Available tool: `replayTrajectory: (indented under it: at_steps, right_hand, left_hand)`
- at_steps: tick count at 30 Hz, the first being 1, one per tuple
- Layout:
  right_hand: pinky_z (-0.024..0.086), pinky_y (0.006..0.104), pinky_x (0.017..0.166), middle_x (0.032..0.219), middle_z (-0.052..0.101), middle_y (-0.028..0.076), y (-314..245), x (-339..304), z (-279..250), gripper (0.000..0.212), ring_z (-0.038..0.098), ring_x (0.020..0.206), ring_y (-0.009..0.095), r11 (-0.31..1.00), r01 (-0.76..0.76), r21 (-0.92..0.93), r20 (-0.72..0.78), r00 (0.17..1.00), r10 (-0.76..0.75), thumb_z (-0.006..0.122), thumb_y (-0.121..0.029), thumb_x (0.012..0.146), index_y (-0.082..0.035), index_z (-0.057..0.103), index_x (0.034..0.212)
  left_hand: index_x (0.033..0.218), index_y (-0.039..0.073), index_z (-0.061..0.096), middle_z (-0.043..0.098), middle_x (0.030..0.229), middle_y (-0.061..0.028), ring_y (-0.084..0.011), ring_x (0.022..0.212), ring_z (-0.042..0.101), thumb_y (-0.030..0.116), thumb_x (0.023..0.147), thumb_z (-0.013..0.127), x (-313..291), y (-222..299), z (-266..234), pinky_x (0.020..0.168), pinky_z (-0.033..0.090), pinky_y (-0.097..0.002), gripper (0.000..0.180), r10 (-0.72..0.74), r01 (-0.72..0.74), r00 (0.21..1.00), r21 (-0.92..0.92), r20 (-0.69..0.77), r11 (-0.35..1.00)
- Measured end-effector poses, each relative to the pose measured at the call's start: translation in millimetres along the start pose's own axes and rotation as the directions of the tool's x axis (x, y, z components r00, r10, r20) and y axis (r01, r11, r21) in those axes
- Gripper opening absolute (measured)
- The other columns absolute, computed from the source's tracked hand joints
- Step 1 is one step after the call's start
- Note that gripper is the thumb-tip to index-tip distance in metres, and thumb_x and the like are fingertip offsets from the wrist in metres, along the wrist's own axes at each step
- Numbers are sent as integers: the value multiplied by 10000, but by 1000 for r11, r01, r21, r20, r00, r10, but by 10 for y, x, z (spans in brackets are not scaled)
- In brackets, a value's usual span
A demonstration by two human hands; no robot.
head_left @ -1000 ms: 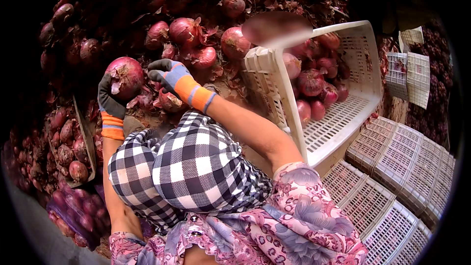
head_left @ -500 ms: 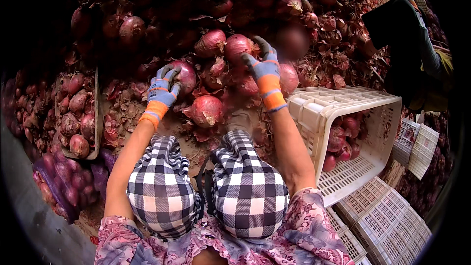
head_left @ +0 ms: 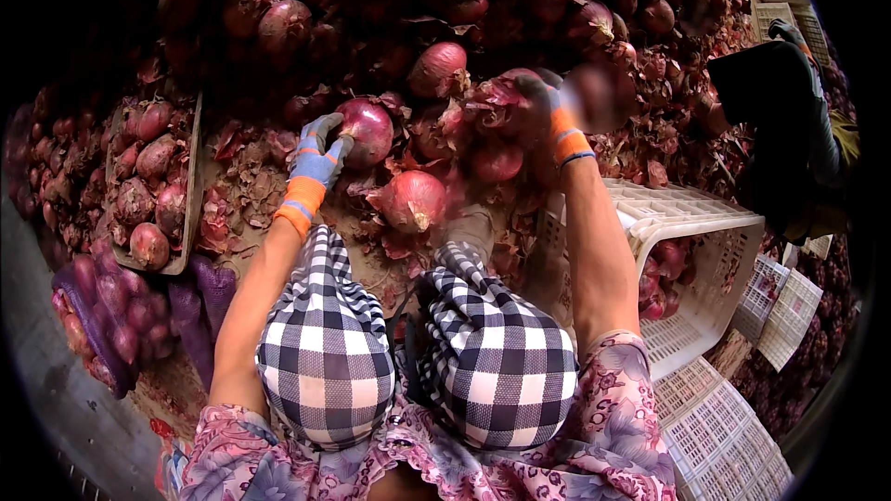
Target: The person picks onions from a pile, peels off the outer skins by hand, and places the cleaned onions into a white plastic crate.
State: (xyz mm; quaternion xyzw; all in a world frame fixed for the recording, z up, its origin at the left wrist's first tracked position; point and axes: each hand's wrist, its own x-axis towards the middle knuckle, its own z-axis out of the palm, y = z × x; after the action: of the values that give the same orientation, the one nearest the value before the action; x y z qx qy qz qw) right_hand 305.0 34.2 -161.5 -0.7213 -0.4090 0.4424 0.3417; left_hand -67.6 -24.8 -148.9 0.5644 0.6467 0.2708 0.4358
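Note:
My left hand [head_left: 320, 160], in a blue-grey glove with an orange cuff, has thumb and fingers curved against the left side of a large red onion [head_left: 367, 134]. Farther right, my right hand [head_left: 560, 113] wears a matching glove; its fingers are dark and smeared, reaching beside a red onion with flaking skin [head_left: 497, 102]. Whether that hand grips anything is hidden. Between my forearms, a red onion [head_left: 413, 201] lies on the ground, and another onion [head_left: 438, 70] rests beyond it on the pile.
A white plastic crate [head_left: 701, 325] lies tipped on its side at right, onions inside. More crates [head_left: 719, 431] sit below it. At left are an onion-filled tray [head_left: 193, 195] and a purple mesh bag [head_left: 116, 325]. A co-worker's gloved hand [head_left: 789, 32] shows at upper right.
My right hand has moved right, away from the middle onions, and its fingers are now blurred. My left hand stays at the same onion. The whole view has shifted slightly.

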Motion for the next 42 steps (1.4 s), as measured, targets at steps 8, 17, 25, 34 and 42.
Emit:
replayTrajectory:
  at_steps: [8, 17, 25, 34, 42]
  right_hand:
    - [459, 333, 736, 993, 580, 139, -521, -78, 345, 542, 561, 874, 257, 969, 156, -189, -5, 987, -160, 636, -295, 736, -77, 473, 1205]
    - [481, 378, 814, 1163, 519, 164, -671, -210, 1112, 643, 574, 973, 281, 955, -269, 125, 207, 948, 240, 620, -314, 758, -26, 332, 1256]
    - [415, 254, 856, 1043, 605, 65, -1186, -1031, 945, 408, 547, 961, 140, 934, -37, 355, 390, 914, -112, 551, -282, 851, -13, 532, 1158]
    - [438, 325, 869, 1258, 406, 131, -1460, -1560, 726, 927, 461, 1079, 228, 939, 107, 326, 423, 872, -247, 825, -293, 568, -84, 340, 1330]
    - [469, 259, 827, 1124, 549, 81, -1326, -1674, 786, 464, 543, 968, 152, 618, -20, 786, 184, 961, -204, 662, -145, 752, 8, 508, 1162]
  left_hand:
    - [1131, 54, 535, 457, 1164, -115, -214, 1054, 487, 81, 752, 644, -89, -133, 4, 910, 394, -291, 395, 78, -78, 996, 4, -29, 997]
    - [1219, 127, 467, 478, 1194, -139, -322, 1089, 459, 219, 719, 644, -72, 326, -109, 926, 386, -382, 538, 250, -246, 968, 247, 17, 937]
    - [1249, 31, 429, 460, 1224, -87, -188, 1117, 455, 165, 634, 744, 6, 1125, 20, 967, 370, -319, 704, 349, -329, 936, -244, 40, 912]
    - [1140, 5, 535, 563, 1126, -97, -194, 1019, 539, 198, 812, 531, -102, 1098, -320, 926, 414, -331, 381, -28, 147, 988, -901, 149, 409]
    - [994, -28, 609, 632, 961, -93, -156, 883, 585, 77, 852, 460, -284, 1562, -121, 799, 467, -279, 231, 417, -392, 904, -202, 96, 897]
